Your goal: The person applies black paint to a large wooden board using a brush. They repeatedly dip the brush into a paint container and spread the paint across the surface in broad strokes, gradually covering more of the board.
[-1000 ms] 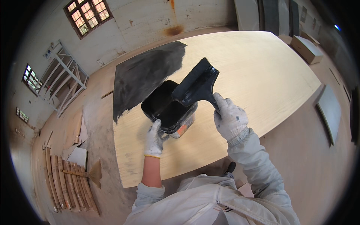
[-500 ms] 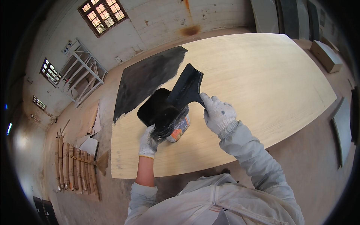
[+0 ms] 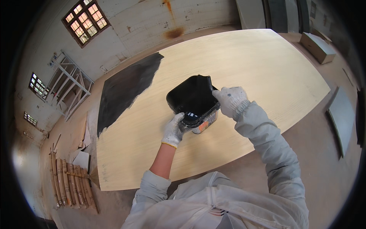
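A rectangular plastic tub [image 3: 201, 127], blackened inside and along its rim, is held above a large pale wooden panel [image 3: 263, 80]. My gloved left hand [image 3: 173, 130] grips the tub's near-left rim, thumb over the edge. At the tub's right side, my gloved right hand [image 3: 231, 101] is closed round the handle of a wide, flat black brush [image 3: 212, 84]. The brush head is down in the tub and blends with the dark inside, so its lower part cannot be made out. A black coated patch [image 3: 129, 86] with a ragged edge covers the panel's far-left corner.
Cardboard-wrapped rolls [image 3: 72, 183] lie on the floor at left, near a white metal frame [image 3: 72, 86]. A long box [image 3: 318, 47] sits beyond the panel's right end. A grey board [image 3: 341, 122] lies at far right, and tall slabs [image 3: 276, 15] lean on the back wall.
The brush, raised and tilted over the tub before, has gone down into it. Both hands and the tub have shifted right across the panel. The view has turned slightly.
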The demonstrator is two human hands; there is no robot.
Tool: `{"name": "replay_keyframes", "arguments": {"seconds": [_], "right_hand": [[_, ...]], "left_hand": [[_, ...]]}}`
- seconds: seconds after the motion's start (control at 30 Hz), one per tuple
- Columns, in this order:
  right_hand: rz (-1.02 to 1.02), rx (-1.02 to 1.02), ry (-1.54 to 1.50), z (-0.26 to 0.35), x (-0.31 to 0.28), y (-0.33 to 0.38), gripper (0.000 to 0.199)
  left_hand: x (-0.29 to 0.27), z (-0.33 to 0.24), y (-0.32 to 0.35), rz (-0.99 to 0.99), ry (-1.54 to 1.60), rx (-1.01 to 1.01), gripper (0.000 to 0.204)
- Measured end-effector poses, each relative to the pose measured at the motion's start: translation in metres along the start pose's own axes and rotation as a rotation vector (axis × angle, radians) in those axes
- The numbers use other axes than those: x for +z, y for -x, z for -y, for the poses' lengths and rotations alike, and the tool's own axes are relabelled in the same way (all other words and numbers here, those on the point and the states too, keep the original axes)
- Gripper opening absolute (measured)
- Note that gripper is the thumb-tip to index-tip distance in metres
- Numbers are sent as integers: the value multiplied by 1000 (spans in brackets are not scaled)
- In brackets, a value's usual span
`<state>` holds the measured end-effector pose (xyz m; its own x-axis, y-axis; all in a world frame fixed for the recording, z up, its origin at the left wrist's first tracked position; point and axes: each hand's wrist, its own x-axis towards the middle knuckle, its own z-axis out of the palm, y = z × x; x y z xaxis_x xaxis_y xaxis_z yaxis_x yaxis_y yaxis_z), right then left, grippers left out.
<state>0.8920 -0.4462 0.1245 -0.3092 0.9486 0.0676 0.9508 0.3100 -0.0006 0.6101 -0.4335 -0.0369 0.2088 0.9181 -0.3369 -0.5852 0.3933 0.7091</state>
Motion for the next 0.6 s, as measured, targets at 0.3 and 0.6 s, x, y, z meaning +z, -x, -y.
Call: {"name": "replay_keyframes", "arguments": {"seconds": [0.3, 0.6], "right_hand": [[479, 120, 199, -117, -7, -33, 34], [458, 237, 115, -199, 6, -32, 43]], "left_hand": [[133, 76, -55, 123, -49, -91, 38], [228, 138, -82, 153, -148, -161, 32]]}}
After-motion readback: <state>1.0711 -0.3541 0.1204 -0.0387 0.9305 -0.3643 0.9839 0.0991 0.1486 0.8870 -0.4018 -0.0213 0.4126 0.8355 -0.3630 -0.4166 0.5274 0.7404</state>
